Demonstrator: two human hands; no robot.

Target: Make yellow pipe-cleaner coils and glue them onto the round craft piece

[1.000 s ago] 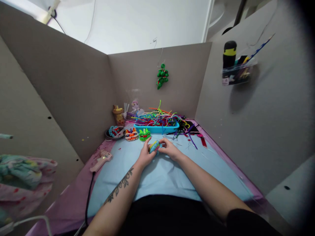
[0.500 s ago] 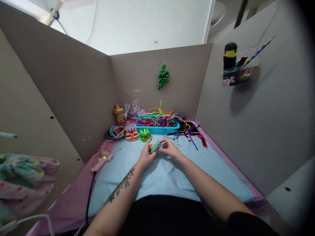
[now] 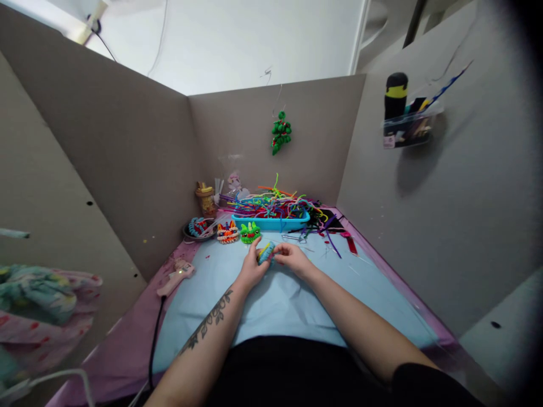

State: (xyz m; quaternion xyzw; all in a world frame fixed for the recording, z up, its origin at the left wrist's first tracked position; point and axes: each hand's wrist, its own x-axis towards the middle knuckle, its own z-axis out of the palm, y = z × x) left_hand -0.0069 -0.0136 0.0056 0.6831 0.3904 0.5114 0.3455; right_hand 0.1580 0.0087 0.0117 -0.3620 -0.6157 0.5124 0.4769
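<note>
My left hand [image 3: 253, 265] is closed around a small light-blue pipe-cleaner piece [image 3: 266, 253] with a yellow stripe, held just above the light-blue cloth. The piece is tilted, and part of it is hidden by the fingers. At its right edge, the fingertips of my right hand [image 3: 292, 257] are pinched together against it. Just beyond my left hand sits a green pipe-cleaner animal head [image 3: 250, 232], with an orange and white one [image 3: 228, 232] to its left.
Behind them stands a blue tray [image 3: 271, 224] heaped with coloured pipe cleaners. A dark bowl [image 3: 186, 232] and a lidded cup [image 3: 206, 200] are at the back left. A corded pink glue gun [image 3: 176, 278] lies at left. Grey panels enclose the table.
My right hand's fingers have drawn in from an open grip to a pinch at the piece's right edge. The piece has turned slightly more upright in my left hand.
</note>
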